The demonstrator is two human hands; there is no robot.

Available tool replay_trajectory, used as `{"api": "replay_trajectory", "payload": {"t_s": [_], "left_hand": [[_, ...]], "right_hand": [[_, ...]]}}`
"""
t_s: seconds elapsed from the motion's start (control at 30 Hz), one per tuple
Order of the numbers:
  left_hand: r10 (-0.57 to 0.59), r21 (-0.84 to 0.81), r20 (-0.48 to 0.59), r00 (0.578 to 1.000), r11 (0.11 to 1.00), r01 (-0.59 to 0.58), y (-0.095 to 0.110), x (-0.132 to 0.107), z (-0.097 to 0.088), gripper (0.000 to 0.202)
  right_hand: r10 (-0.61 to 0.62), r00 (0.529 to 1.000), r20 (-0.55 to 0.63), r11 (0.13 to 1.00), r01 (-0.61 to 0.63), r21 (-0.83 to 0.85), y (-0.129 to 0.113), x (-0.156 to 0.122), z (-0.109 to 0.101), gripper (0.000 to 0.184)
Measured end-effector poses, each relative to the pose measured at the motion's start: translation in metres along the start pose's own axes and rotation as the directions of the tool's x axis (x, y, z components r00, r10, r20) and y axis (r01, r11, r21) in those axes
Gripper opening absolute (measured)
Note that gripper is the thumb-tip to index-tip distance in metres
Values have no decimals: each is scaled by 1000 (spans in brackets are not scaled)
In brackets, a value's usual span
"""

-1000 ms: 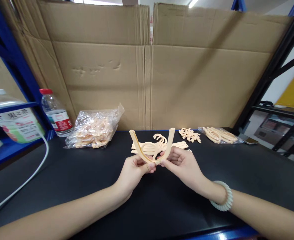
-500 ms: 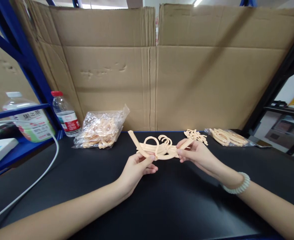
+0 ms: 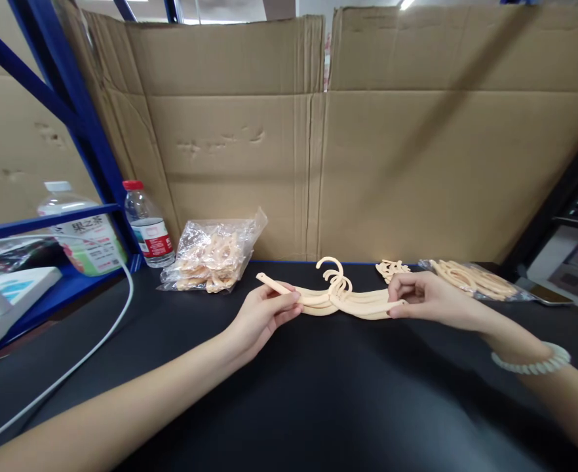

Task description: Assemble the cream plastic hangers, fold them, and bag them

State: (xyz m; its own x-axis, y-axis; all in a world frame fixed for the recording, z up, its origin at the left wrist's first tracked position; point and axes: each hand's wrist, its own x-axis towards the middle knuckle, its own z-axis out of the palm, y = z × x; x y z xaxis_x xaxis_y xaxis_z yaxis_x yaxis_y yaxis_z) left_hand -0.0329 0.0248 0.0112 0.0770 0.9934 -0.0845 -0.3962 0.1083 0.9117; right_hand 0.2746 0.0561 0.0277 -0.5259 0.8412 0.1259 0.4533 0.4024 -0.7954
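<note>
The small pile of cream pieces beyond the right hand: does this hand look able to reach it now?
Probably yes, once free: the right hand grips the hanger near one end, but the pile lies just beyond, with nothing visibly between.

- A workshop or packing station is suggested by the setting.
- A black worktop [image 3: 289,406] is flanked by blue metal framing [image 3: 63,85] and backed by cardboard panels [image 3: 230,144].
- Beige hangers [image 3: 372,307] are stacked together, and like-coloured pieces are held in clear plastic bags [image 3: 210,255].
</note>
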Motion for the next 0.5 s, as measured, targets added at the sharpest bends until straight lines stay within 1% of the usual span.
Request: {"api": "replay_trajectory", "payload": {"t_s": [0.03,0.1,0.17,0.2,0.27,0.33,0.43,0.5], "left_hand": [[-7,16,23,1000,1000,6,1,1,-1,11],[-34,80,104,994,996,26,4,3,-4,14],[-53,199,206,977,980,11,7,6,-8,20],[-51,275,256,965,961,-22,9,7,-11,23],[-22,428,334,942,894,-131,13,11,-16,25],[12,552,394,919,797,-246,17,14,-20,24],[42,654,445,895,667,-357,22,18,-23,20],[64,692,493,868,576,-435,23,19,-24,18]], "right_hand": [[-1,1000,19,999,2,-46,2,0,-2,32],[-13,998,59,989,22,-144,7,0,-5,32],[-42,994,96,968,64,-241,11,0,-8,30],[-58,992,116,957,88,-276,13,1,-10,29],[-77,984,159,943,123,-309,15,1,-11,29],[-77,979,190,939,135,-317,16,1,-11,29],[-78,979,189,929,140,-344,15,1,-9,28],[-83,981,178,921,143,-361,14,1,-8,28]]}}
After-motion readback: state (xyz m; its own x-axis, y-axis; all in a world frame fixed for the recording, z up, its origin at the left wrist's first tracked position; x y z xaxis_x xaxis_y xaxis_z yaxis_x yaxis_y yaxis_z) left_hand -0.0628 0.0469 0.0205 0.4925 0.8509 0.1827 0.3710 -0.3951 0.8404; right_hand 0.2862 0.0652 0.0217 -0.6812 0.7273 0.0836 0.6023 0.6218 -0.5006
